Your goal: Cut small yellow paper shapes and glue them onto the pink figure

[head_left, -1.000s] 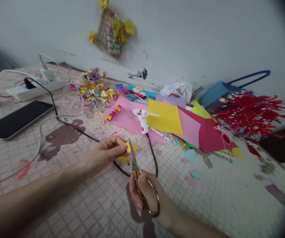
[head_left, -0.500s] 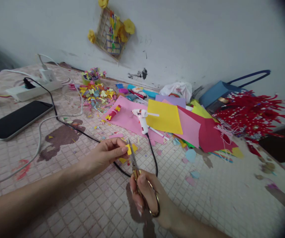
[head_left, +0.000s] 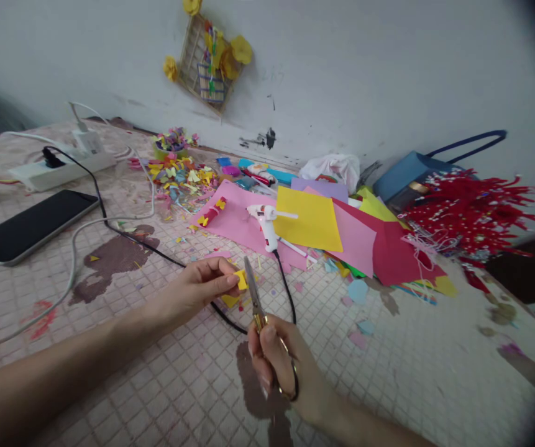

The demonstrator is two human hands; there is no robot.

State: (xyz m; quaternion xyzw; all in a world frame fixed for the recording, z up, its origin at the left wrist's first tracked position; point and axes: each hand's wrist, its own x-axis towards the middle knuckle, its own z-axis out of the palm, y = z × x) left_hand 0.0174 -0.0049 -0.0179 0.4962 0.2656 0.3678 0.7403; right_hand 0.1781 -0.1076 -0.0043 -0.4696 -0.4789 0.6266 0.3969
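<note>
Between the thumb and fingers of my left hand (head_left: pixel 209 279) is a small piece of yellow paper (head_left: pixel 241 280). My right hand (head_left: pixel 279 357) grips a pair of scissors (head_left: pixel 254 292) with gold handles, fingers through the loops. The blades are closed together and point away from me, just right of the yellow paper. Another yellow scrap (head_left: pixel 230 301) lies on the table below my left fingertips. Beyond my hands a white hot glue gun (head_left: pixel 267 226) lies on pink and yellow sheets, its black cord running close by.
Coloured paper sheets (head_left: pixel 309 217) spread across the middle back. Paper cuttings (head_left: pixel 183 177) are heaped near a small full pot (head_left: pixel 171 146). At left are a tablet (head_left: pixel 34 226), a power strip (head_left: pixel 62 167) and cables. Red fuzzy stems (head_left: pixel 467 208) and a blue bag (head_left: pixel 411 174) stand at right.
The scissors have moved slightly right, away from the yellow paper, and their blades have come together. The piece in my left hand looks smaller, and the yellow scrap behind it no longer shows.
</note>
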